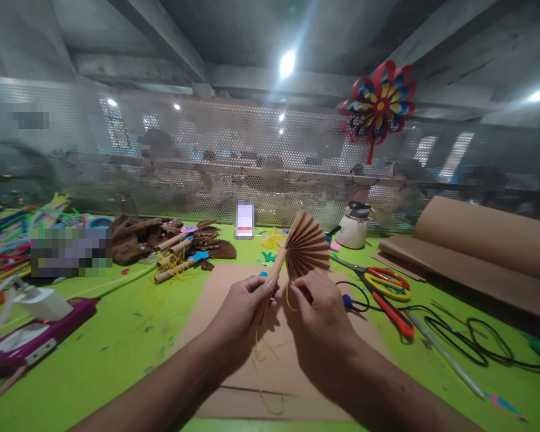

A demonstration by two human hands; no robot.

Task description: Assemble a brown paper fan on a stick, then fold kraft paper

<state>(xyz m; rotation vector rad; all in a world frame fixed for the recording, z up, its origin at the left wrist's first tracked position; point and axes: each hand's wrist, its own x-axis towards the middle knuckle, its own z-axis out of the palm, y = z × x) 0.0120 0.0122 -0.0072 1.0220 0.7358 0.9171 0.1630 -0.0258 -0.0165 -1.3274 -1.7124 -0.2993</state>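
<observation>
A pleated brown paper fan (311,245) on a rolled paper stick (278,265) tilts upward over a brown paper sheet (216,336). My left hand (240,309) grips the stick below the fan's left edge. Just under the pleats, the thumb and finger of my right hand (324,309) pinch a thin yellow strand (289,299). More yellow strands dangle beneath my left hand onto the sheet. A bit of blue paper (260,275) shows behind my left hand.
Left lie several paper rolls (173,273) with dark fans, and a purple power strip (72,324). Right are red-handled scissors (391,312), yellow-handled scissors (389,291), a black cable (454,342) and rolled brown paper (486,240). A phone (245,220) and white pot (351,231) stand behind.
</observation>
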